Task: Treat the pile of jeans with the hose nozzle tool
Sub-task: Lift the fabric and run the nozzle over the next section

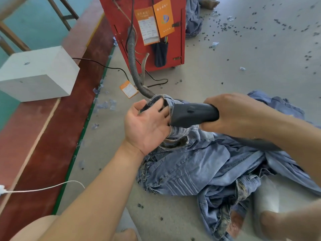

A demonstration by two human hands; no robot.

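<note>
Head view, floor-level work station. The right hand [238,113], entering from 3 o'clock, is clenched around the rear of the black hose nozzle tool [193,113], its fingers wrapped fully about the barrel so that the wide mouth points toward 9 o'clock. The left hand [147,126], entering from 7 o'clock, is palm-up with its fingers hooked into a fold of denim [166,101], which it grasps and draws over the nozzle mouth; this hold probably keeps the cloth taut and open against the tool, so that the nozzle acts on the fabric and does not merely push it away.

The pile of jeans [208,167] lies on the grey floor [243,66] from centre toward 4 o'clock, directly beneath both hands, with the raised fold still joined to it. A ribbed grey hose [132,54] runs from the lifted denim toward 12 o'clock and up the side of a red cabinet [121,18], which bears orange tags [164,16]; whether this is the hose that feeds the nozzle cannot be told, since the join is hidden by cloth. A second hose section passes under the right forearm.

At 9 o'clock a white block [38,73] rests on a red ledge [52,119]. Dark scraps [225,26] litter the floor near 1 o'clock.
</note>
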